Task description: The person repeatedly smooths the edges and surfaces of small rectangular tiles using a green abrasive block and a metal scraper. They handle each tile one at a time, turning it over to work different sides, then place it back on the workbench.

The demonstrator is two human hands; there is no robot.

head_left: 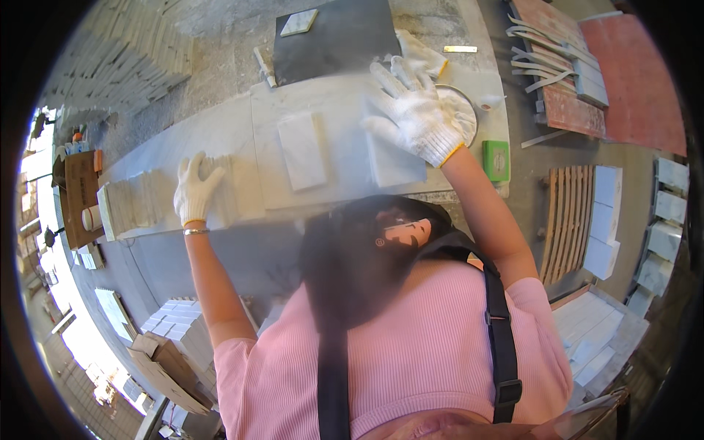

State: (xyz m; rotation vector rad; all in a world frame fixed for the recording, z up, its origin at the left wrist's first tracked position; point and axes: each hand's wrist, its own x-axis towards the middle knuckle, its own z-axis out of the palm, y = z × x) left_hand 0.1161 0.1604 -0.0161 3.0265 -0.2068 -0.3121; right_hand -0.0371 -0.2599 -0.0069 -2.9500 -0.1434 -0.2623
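Across the table (337,110), left to right: row of tiles (136,205) at the left end, with left hand (196,192) over its right part; flat tile (302,150) at the middle, between both hands and apart from them; second tile (400,167) near the front edge, partly under right hand (422,121). Right of that hand, partly hidden behind it, round dish (477,117); farther right, near the table's right edge, small box (496,161). Beyond right hand, loose glove (420,55); left of the glove, flat mat (330,51), bearing corner tile (299,22) at its far left. Past the table's left end, cardboard box (77,194). Past its right end, slatted pallet (567,220), with blocks (604,216) along its right side.
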